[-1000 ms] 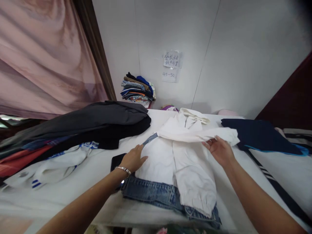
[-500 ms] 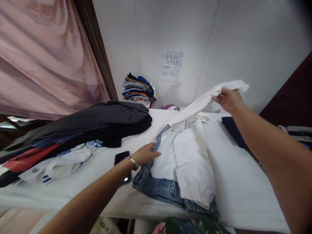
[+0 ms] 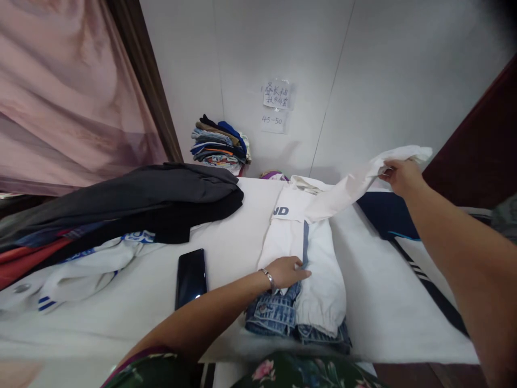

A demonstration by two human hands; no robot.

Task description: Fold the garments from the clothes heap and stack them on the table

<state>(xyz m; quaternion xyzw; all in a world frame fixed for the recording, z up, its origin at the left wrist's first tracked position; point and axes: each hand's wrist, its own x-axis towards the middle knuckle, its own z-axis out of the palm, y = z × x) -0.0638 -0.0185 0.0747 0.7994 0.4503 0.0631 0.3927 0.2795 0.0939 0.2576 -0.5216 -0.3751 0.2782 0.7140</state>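
Just below the centre of the frame, the left hand (image 3: 286, 272) lies flat and unclenched on a folded white fabric jacket with blue denim hem (image 3: 321, 285). The jacket rests on the white-covered table (image 3: 383, 307), near a black smartphone (image 3: 190, 276). The right hand (image 3: 399, 175), raised at the right of the frame, pinches the cuff of the jacket's long white sleeve (image 3: 347, 188), stretched out in the air, while a heap of dark garments (image 3: 161, 194) fills the left.
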